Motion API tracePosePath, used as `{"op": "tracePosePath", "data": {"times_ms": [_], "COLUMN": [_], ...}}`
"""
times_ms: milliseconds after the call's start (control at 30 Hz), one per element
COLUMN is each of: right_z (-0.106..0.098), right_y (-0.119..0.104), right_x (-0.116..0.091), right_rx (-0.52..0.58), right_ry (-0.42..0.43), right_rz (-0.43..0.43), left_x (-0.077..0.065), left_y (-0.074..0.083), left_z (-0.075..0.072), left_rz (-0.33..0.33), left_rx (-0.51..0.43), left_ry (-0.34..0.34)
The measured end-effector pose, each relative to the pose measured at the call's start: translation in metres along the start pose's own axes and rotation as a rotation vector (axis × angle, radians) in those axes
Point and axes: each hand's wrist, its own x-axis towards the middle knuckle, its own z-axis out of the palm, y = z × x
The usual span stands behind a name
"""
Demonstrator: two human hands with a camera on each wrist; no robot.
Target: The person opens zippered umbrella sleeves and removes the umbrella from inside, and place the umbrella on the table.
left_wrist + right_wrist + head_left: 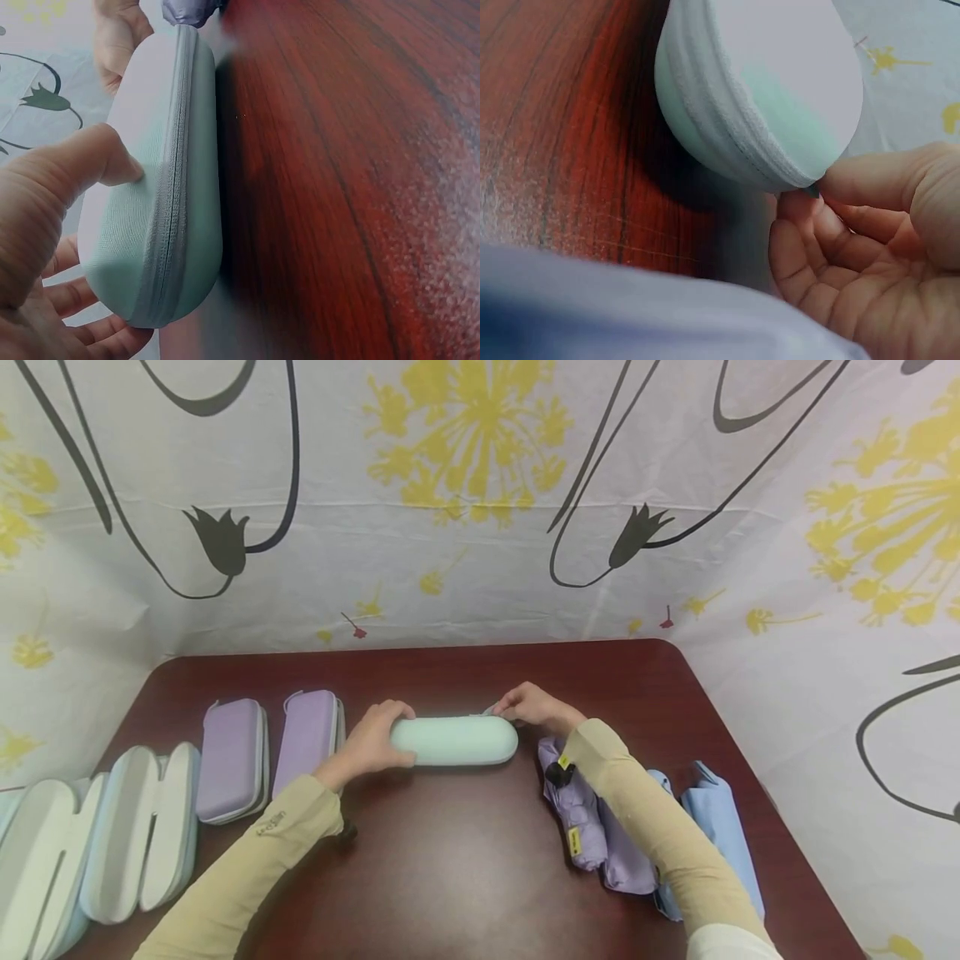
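Observation:
A mint-green zippered case [454, 741] lies crosswise at the middle of the table. My left hand [373, 739] grips its left end, the thumb on the near side and the fingers behind, as the left wrist view shows. The zip [174, 172] runs along the case's side, its two edges together where I see it. At the far right corner my right hand [534, 706] pinches the zipper pull [811, 190] between thumb and forefinger. Only a small dark bit of the pull shows there; the fingers hide the rest.
Two purple zippered cases [231, 760] lie left of my left hand. Further left, pale blue hard cases [138, 835] stand open with white insides. Under my right forearm lie a folded purple umbrella [576, 818], a purple pouch [626, 856] and light blue fabric items [722, 827].

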Motion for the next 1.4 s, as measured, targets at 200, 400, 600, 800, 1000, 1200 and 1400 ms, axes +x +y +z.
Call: {"op": "tracePosePath", "data": {"times_ms": [200, 400, 600, 800, 1000, 1200, 1400], "right_z": [0.0, 0.002, 0.007, 0.011, 0.012, 0.012, 0.012], "right_y": [-0.003, -0.003, -0.002, -0.002, -0.002, 0.002, 0.0], "right_x": [-0.003, -0.008, -0.013, -0.017, -0.02, -0.022, -0.026], "right_rx": [-0.22, -0.411, -0.447, -0.497, -0.516, -0.546, -0.553], "right_ry": [0.052, 0.122, 0.152, 0.178, 0.183, 0.167, 0.133], "right_rz": [-0.113, -0.26, -0.285, -0.344, -0.385, -0.402, -0.424], "left_x": [0.003, 0.005, 0.006, 0.006, 0.006, 0.008, 0.008], "left_y": [-0.001, -0.002, -0.002, -0.003, -0.005, -0.007, -0.007], "left_z": [0.002, 0.003, 0.003, 0.002, 0.003, 0.004, 0.003], "left_rz": [0.0, -0.015, -0.019, 0.002, 0.016, 0.038, 0.054], "left_rx": [0.024, 0.058, 0.077, 0.081, 0.08, 0.081, 0.073], "left_ry": [-0.001, -0.006, -0.018, -0.017, -0.016, -0.021, -0.026]}}
